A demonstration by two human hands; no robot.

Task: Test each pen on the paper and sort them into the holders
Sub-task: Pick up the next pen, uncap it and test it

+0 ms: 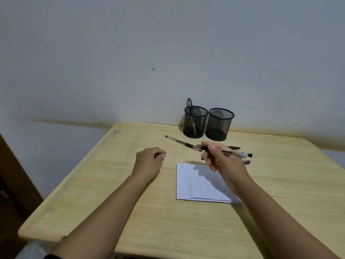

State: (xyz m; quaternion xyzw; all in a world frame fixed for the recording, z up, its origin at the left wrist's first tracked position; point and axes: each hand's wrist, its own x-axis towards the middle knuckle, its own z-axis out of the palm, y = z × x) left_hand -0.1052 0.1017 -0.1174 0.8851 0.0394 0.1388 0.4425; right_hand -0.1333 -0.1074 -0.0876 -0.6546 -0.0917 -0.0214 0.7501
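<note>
My right hand (222,161) is shut on a clear pen with a black grip (236,153), held just above the far edge of the white paper (197,184). The paper carries a small scribble at its top left corner. Another clear pen (182,142) lies loose on the table beyond my hand. Two more dark pens (234,147) (246,162) lie partly hidden behind my right hand. At the back stand two black mesh holders: the left holder (195,122) has one pen in it, the right holder (220,124) looks empty. My left hand (150,160) rests as a loose fist on the table, holding nothing.
The wooden table (130,193) stands against a pale wall. Its left edge drops off to a dark floor.
</note>
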